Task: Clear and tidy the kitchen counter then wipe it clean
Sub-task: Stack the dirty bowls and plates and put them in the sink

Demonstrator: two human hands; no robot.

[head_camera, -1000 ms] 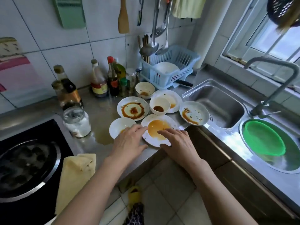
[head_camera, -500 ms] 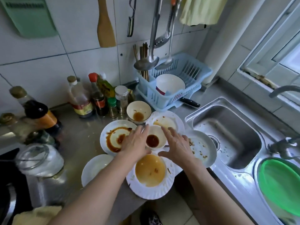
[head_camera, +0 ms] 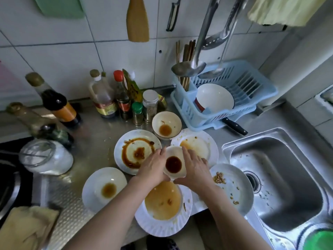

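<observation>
Counter [head_camera: 93,138]: bowl [head_camera: 173,164] between both grips.

I'm standing in a home kitchen: steel sink [head_camera: 277,179] gleaming, dish rack [head_camera: 234,98] sitting behind it, sauce bottles [head_camera: 108,98] lining up far left of it.

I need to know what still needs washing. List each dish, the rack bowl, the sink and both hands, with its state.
small bowl: dark sauce inside, cupped by both hands
left hand: on the bowl's left side
right hand: on its right side
front plate: orange film
ringed plate: brown sauce ring
right plate: crumbs
back bowl: sauce residue
rack bowl: clean, tilted
sink: dry, scraps
</observation>
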